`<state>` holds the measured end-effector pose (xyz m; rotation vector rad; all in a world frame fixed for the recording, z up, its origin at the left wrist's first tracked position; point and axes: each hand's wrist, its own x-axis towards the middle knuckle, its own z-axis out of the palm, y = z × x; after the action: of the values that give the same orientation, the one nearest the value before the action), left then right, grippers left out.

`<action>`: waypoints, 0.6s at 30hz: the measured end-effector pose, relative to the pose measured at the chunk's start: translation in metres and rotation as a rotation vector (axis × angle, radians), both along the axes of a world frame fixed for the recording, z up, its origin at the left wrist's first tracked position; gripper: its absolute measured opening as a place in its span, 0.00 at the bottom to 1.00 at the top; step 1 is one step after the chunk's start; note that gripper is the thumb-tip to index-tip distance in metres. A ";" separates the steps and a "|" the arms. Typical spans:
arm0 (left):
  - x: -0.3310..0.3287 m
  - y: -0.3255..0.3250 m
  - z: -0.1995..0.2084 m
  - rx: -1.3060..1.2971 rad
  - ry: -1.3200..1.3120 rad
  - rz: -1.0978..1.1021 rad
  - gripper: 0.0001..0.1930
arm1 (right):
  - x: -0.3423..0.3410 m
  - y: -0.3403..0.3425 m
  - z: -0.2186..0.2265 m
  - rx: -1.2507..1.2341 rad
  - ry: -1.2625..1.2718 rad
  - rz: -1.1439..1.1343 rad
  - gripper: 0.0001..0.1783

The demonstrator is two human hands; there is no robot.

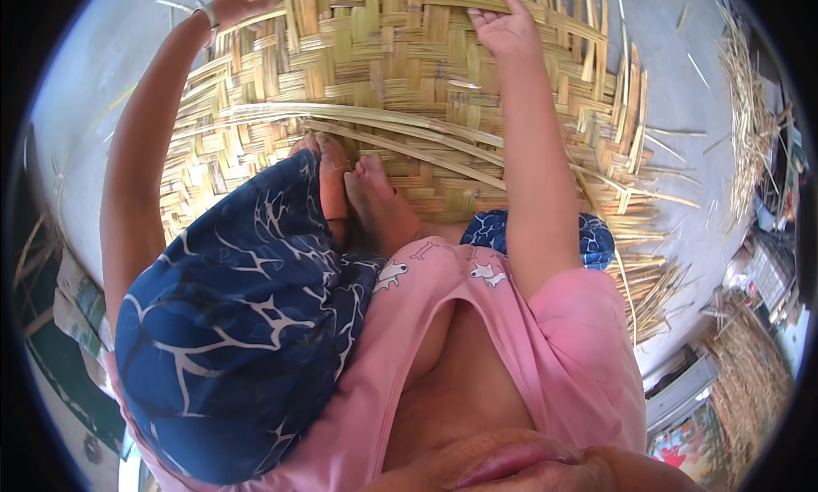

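A large mat [375, 62] of woven flat, yellow-green plant strips, like split bamboo or cane, lies on the floor before me. My left hand [239, 6], with a pale band at its wrist, reaches to the far left part of the mat. Its fingers are closed together on a strip near the edge, though their tips are partly hidden. My right hand [507, 34] rests at the far right part, palm turned up. Its fingers are apart, touching a crosswise strip [554, 17]. Several long loose strips [409, 121] lie across the mat between my arms.
My bare feet [375, 194] stand on the near part of the mat. Blue patterned cloth [247, 322] covers my raised knee. Strip ends stick out along the right edge over the grey floor [682, 92]. Piles of dry stalks [745, 109] lie farther right.
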<state>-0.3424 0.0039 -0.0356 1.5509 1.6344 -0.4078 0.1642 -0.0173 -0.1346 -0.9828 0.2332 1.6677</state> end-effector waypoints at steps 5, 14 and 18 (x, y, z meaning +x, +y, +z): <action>-0.013 -0.002 0.000 0.069 -0.141 0.128 0.32 | -0.020 -0.013 0.003 0.120 0.104 -0.032 0.14; 0.034 -0.005 0.028 0.229 0.050 -0.175 0.26 | -0.031 -0.006 0.022 -0.094 -0.058 0.020 0.13; 0.023 -0.013 0.029 0.149 -0.030 -0.142 0.30 | -0.051 -0.009 0.030 -0.016 0.031 0.050 0.12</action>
<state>-0.3193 -0.0093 -0.0070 1.7826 1.5668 -0.3424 0.1133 -0.0266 -0.1050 -0.9818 0.2449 1.7301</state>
